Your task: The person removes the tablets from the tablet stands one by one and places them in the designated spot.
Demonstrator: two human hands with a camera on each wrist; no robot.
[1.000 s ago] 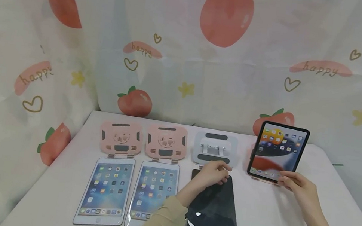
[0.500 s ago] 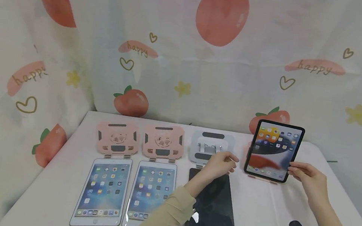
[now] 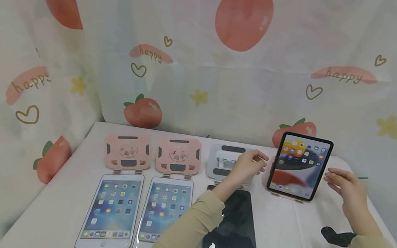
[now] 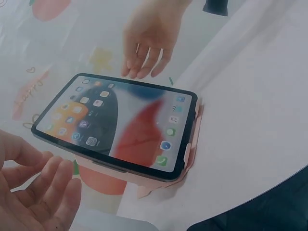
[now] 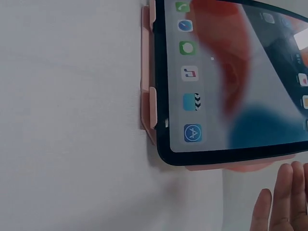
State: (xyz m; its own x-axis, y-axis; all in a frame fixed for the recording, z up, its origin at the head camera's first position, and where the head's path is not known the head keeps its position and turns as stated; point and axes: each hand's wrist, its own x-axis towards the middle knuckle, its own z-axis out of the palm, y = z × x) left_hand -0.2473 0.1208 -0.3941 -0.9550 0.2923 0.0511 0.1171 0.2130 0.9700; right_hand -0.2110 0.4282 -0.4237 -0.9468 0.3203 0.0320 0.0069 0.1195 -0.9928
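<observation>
A black-framed tablet [image 3: 301, 165] leans upright on a pink stand [image 4: 191, 149], whose small front lips catch its lower edge. Its lit screen shows rows of app icons. To the right of it is my right hand [image 3: 350, 191], fingers apart from the frame and loosely bent. My left hand [image 3: 251, 165] hovers left of the tablet, in front of a light blue stand [image 3: 220, 171], with relaxed fingers and nothing held. From the left wrist view, both hands flank the tablet, my left hand [image 4: 43, 192] close to one side edge. Fingers [image 5: 284, 192] of my right hand extend beside the screen.
Two pink stands [image 3: 131, 136] [image 3: 180, 142] stand along the back left. Before them lie two white tablets [image 3: 111, 212] [image 3: 163, 210], screens lit. A dark-screened black tablet [image 3: 233, 236] lies before the light blue stand, partly under my left forearm. A fruit-print cloth [image 3: 188, 23] hangs behind the table.
My right hand has let go of the tablet's lower right edge and drawn off to the right. My left hand has risen from over the black tablet toward the light blue stand.
</observation>
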